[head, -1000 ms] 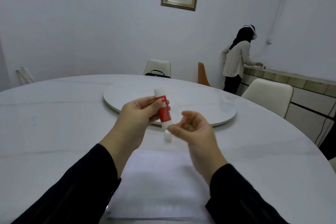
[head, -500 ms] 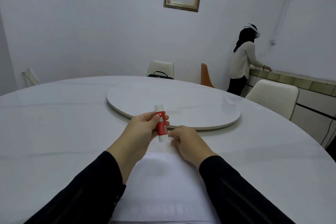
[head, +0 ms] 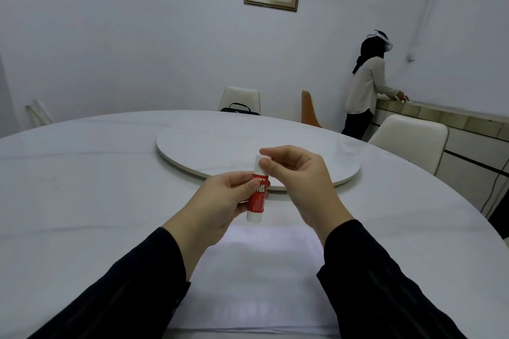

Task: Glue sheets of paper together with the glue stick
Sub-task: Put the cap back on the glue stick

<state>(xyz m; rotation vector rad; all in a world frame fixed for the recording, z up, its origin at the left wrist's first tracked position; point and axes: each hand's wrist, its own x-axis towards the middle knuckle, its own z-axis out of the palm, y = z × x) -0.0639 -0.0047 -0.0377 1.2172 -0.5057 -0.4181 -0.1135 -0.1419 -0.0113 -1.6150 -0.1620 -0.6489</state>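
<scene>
A red and white glue stick (head: 256,197) stands nearly upright in the air above the table. My left hand (head: 220,201) grips its red body from the left. My right hand (head: 297,181) pinches the white cap at the stick's top end between thumb and fingers. Below both hands a stack of white paper sheets (head: 256,278) lies flat on the table's near edge, partly covered by my dark sleeves.
The round white marble table (head: 82,201) carries a raised turntable (head: 220,143) at its middle. White chairs (head: 410,137) stand behind and to the right. A person (head: 366,85) stands at a counter at the back right.
My right hand has risen from the bottom end of the glue stick at the table to its top cap. The left hand has lifted the stick slightly.
</scene>
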